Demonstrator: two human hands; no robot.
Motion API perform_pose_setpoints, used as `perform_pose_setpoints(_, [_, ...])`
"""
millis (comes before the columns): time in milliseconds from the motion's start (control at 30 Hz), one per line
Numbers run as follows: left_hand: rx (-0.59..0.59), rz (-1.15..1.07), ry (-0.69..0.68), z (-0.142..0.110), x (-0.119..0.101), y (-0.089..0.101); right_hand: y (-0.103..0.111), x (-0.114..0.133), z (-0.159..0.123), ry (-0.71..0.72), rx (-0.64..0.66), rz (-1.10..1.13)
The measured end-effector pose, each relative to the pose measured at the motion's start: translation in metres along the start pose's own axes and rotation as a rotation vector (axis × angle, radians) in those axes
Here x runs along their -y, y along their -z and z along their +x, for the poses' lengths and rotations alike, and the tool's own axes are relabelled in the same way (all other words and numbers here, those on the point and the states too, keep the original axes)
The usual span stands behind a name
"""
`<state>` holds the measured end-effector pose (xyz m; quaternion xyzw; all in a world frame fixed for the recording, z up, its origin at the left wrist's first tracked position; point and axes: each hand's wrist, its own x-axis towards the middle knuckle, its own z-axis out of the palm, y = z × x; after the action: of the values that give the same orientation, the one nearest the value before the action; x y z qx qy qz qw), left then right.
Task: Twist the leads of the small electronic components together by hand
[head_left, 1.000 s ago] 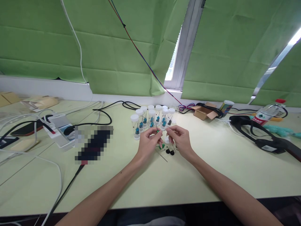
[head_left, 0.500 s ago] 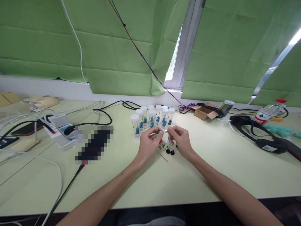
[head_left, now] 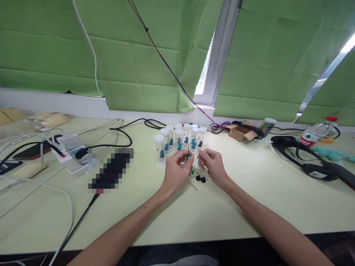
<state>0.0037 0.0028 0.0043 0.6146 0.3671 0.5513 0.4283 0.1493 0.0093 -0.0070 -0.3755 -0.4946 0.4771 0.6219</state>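
My left hand point(head_left: 176, 168) is closed, with thumb and fingers pinching a small green part point(head_left: 188, 157) that has a thin dark stem pointing up. Close beside it, my right hand point(head_left: 215, 166) is also closed in a pinch, its fingertips a little apart from the green part. What those fingers hold is too small to make out. Below the hands lie another green piece point(head_left: 192, 172), two black round pieces point(head_left: 203, 180) and a thin rod point(head_left: 193, 185). A white cap point(head_left: 196, 165) shows partly between the hands.
Several clear vials with white lids point(head_left: 159, 142) and blue parts inside stand just behind my hands. A dark, blurred-out device point(head_left: 112, 170) and a power strip point(head_left: 73, 155) are to the left. On the right are a cardboard box point(head_left: 241, 132), a black headset point(head_left: 313, 159) and a bottle point(head_left: 317, 133).
The green part has turned slightly in my left hand, its stem now more upright. A thin pale piece that spanned my fingertips no longer shows clearly between them.
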Motion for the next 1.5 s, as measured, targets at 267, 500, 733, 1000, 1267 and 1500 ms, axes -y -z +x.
perform_pose_setpoints(267, [0.013,0.02,-0.012,-0.0001,0.0011,0.0003,-0.0004,0.002,-0.0012,-0.02,-0.001,0.012])
perform_pose_setpoints(500, [0.015,0.104,-0.056,-0.0019,0.0019,0.0001,-0.0016,0.003,-0.0005,-0.052,-0.002,0.086])
perform_pose_setpoints(733, [0.011,0.049,-0.032,-0.0007,0.0016,-0.0004,-0.0023,0.0035,-0.0011,-0.047,0.001,0.073])
perform_pose_setpoints(1000, [0.019,-0.095,0.118,0.0018,-0.0002,0.0042,-0.0023,0.0026,-0.003,0.067,-0.031,-0.084])
perform_pose_setpoints(1267, [-0.005,-0.219,0.204,0.0045,-0.0006,0.0044,-0.0045,0.0043,-0.0064,0.24,-0.126,-0.254])
perform_pose_setpoints(1500, [0.004,-0.319,0.257,0.0045,-0.0042,0.0024,-0.0023,0.0012,-0.0057,0.236,-0.095,-0.305])
